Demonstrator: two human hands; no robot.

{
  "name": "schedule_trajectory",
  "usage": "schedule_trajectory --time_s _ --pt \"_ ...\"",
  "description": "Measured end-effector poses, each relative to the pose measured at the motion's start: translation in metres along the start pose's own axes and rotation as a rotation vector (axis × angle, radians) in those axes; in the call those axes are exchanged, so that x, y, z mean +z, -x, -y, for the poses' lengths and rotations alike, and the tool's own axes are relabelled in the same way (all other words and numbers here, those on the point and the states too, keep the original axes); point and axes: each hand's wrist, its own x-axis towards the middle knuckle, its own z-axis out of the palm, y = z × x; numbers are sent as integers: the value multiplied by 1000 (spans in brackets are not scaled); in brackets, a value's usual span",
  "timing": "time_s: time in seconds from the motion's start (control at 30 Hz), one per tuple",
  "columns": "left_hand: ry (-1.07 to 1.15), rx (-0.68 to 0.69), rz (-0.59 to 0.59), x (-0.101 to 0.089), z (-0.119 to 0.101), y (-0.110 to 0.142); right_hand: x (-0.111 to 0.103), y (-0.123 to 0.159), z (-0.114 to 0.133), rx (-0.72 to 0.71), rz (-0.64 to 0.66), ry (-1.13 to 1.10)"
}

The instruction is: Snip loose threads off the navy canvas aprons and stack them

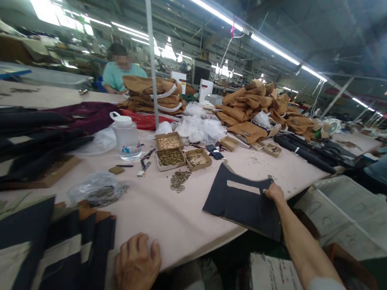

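A dark fabric panel (232, 197) with a pale strip across its upper part lies on the table, its lower right corner hanging past the front edge. My right hand (275, 193) is closed on the panel's upper right edge, thumb on top. My left hand (138, 262) rests at the table's front edge with fingers loosely bent and the thumb apart; nothing shows in it. Just left of that hand is a row of overlapping dark fabric pieces (65, 238), some with pale patches and brown edges.
Small boxes of metal parts (170, 158) stand mid-table, with loose metal rings (179, 180) in front. A clear water jug (125, 138) is behind a plastic bag (97, 189). Brown fabric piles (251, 105) lie farther back. White bins (350, 211) stand right. Another person (124, 75) sits across.
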Motion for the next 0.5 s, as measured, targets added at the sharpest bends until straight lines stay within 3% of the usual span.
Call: schedule_trajectory --time_s 0.13,0.3,0.5 --pt "-21 -17 10 3 -2 -1 5 -21 9 10 13 30" --pt "-19 -28 25 1 -2 -1 7 -25 14 13 12 -14" --pt "-42 -26 52 -6 -6 -1 -26 -12 -4 76 -71 -178"
